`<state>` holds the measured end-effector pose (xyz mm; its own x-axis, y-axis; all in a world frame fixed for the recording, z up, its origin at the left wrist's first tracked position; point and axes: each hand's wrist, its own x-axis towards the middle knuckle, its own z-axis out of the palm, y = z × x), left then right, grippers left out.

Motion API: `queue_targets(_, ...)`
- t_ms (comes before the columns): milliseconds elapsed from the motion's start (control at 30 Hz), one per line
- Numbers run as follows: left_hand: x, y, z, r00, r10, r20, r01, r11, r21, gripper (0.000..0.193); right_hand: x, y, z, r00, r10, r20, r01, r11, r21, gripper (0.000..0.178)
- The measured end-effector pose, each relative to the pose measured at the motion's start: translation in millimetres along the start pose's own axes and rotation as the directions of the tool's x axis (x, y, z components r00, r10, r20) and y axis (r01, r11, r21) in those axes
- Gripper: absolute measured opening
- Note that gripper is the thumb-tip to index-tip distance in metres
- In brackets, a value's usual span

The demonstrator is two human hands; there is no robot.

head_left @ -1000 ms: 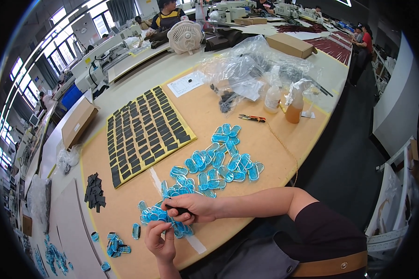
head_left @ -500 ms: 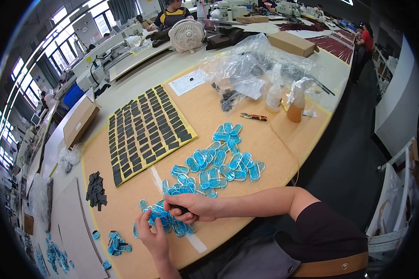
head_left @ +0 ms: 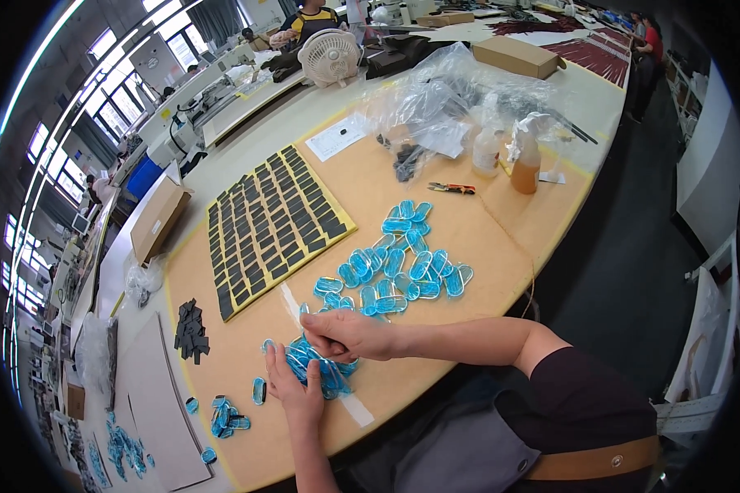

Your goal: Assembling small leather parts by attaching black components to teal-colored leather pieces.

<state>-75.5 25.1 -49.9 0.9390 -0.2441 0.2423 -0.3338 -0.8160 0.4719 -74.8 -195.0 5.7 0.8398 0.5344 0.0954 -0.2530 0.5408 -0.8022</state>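
Observation:
Blue oval pieces with pale edges lie in a heap (head_left: 330,381) beneath my two hands. My right hand (head_left: 349,334) is closed above the heap, gripping something whose kind its fingers hide. Beside it, my left hand (head_left: 298,393) has its fingers extended and thumb apart, with the fingertips at the heap's left edge. A single blue oval piece with a dark band (head_left: 259,390) rests left of this hand. Farther off, a larger spread of blue oval pieces (head_left: 395,263) covers part of the tan table.
A yellow-edged board (head_left: 271,234) carries rows of black rectangles. Black strips (head_left: 191,332) and a small blue pile (head_left: 225,417) lie at left. Orange-handled snips (head_left: 452,188), an amber-liquid bottle (head_left: 524,168) and plastic bags (head_left: 436,99) sit farther back. The table edge curves along the right.
My left hand's fingers have straightened from a curled pose. My right hand has turned, hiding the dark thing that showed in its grip. The whole view has shifted slightly.

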Motion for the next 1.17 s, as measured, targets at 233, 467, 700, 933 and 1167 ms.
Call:
queue_targets(233,7,-5,6,1.0,-0.01,-0.009,0.009,0.999,-0.051,0.061,-179,-39,-55,0.889,-0.447,-0.096,0.439,0.777,0.452,0.041)
queue_targets(467,16,0,10,0.997,0.061,-0.048,-0.061,0.998,0.002,0.056,-360,34,-192,0.031,-0.185,-0.982,0.902,0.429,-0.052,0.028)
queue_targets(700,8,-10,14,0.999,0.042,-0.009,-0.042,0.998,-0.051,0.059,-411,168,-309,-0.276,0.284,-0.918,0.664,0.747,0.031,0.027)
queue_targets(933,4,-12,7,0.999,0.016,-0.038,-0.018,0.998,-0.062,0.062,-399,165,-319,-0.267,0.343,-0.901,0.257,0.926,0.276,0.058)
queue_targets(1167,7,-18,0,0.992,-0.11,-0.057,0.109,0.994,-0.028,0.071,-389,95,-309,-0.588,-0.156,-0.794,0.429,0.772,-0.469,0.023)
